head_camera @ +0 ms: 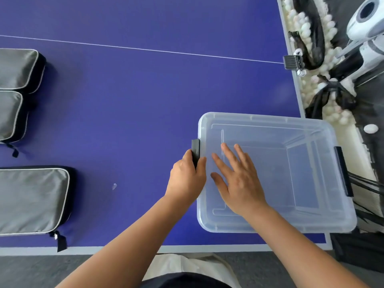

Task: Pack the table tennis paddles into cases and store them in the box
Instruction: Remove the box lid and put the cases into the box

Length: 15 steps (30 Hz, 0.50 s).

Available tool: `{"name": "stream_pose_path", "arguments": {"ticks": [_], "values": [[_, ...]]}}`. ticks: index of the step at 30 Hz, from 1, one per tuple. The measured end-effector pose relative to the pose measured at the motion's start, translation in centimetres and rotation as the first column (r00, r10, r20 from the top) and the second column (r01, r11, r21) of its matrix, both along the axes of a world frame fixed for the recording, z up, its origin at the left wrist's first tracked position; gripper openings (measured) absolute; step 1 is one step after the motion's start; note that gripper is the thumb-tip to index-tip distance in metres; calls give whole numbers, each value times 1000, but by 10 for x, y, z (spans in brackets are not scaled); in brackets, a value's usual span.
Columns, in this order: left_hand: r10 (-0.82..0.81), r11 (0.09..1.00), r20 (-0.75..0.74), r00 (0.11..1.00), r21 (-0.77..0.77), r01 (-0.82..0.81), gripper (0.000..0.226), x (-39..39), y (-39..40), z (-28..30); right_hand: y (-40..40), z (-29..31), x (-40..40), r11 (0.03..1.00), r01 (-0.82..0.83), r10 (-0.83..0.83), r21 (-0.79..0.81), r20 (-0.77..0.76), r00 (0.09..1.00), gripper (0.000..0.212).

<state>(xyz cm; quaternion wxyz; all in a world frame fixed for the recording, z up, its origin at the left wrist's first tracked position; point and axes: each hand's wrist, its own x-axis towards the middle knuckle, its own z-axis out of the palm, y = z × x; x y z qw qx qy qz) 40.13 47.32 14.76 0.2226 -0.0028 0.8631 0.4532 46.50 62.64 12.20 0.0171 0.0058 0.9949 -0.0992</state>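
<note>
A clear plastic box with its lid on stands at the table's near right corner. My left hand grips the dark latch on the box's left side. My right hand lies flat on the lid with fingers spread. Three grey zipped paddle cases lie at the left edge: one near the front, one in the middle and one farther back. No bare paddle is in sight.
The blue table tennis table has a white centre line. A second dark latch is on the box's right side. Beyond the table's right edge sit a ball machine, black netting and several white balls.
</note>
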Motion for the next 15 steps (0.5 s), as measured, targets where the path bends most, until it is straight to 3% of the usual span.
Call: {"name": "stream_pose_path", "arguments": {"ticks": [4,6,8,10,12,15], "values": [[29,957,275,961,270,-107,29,-4,-14,-5,-1,0,0,1000,6,-6,-11,-17,1000,51],[4,934,352,936,332,-129,28,-5,-21,-12,-1,1,-1,1000,8,-9,-9,-24,1000,51],[-29,962,271,962,268,-46,34,-4,-28,-22,-2,1,-1,1000,12,-13,-10,-27,1000,51],[27,992,145,989,122,-45,55,-1,-31,-28,-4,1,-2,1000,14,-15,-27,-32,999,51],[43,999,-93,995,33,-40,61,5,-26,-23,-3,2,-1,999,15,-17,-50,-36,999,53],[-150,988,-424,893,-93,121,60,14,-4,-7,6,8,5,996,40,-42,-74,-26,999,57]]}}
